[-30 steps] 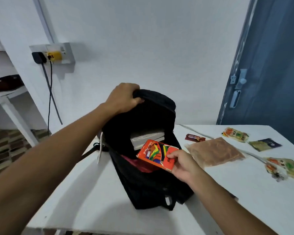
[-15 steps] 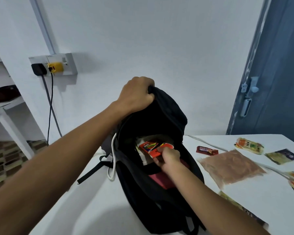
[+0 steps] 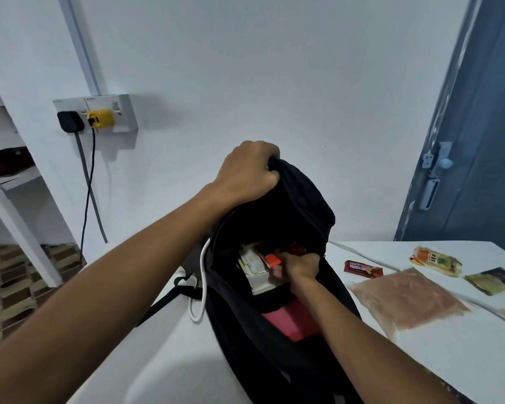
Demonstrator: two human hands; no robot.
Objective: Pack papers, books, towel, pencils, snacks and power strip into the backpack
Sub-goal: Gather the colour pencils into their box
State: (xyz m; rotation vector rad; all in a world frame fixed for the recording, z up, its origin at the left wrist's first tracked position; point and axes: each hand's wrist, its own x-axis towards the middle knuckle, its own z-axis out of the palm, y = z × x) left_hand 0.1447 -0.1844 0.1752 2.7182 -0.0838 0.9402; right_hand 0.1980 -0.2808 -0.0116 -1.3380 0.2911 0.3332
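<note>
A black backpack [image 3: 301,205] stands open on the white table [image 3: 169,360]. My left hand [image 3: 248,170] grips its top edge and holds it up. My right hand [image 3: 299,265] is inside the opening, fingers curled round an orange pencil box [image 3: 273,260], most of which is hidden. White books or papers [image 3: 255,269] show beside it, and a red item [image 3: 289,322] lies lower in the bag. A white cord [image 3: 203,284] hangs out on the bag's left side.
Snack packets lie on the table to the right: a dark red bar [image 3: 362,268], a brown clear pouch [image 3: 405,298], an orange packet [image 3: 436,260], a dark packet [image 3: 493,280]. A wall socket [image 3: 95,116] with plugs is at left, a blue door [image 3: 478,126] at right.
My right hand has pushed the orange pencil box from outside the bag down into its opening. My left hand has lifted the bag's top edge higher.
</note>
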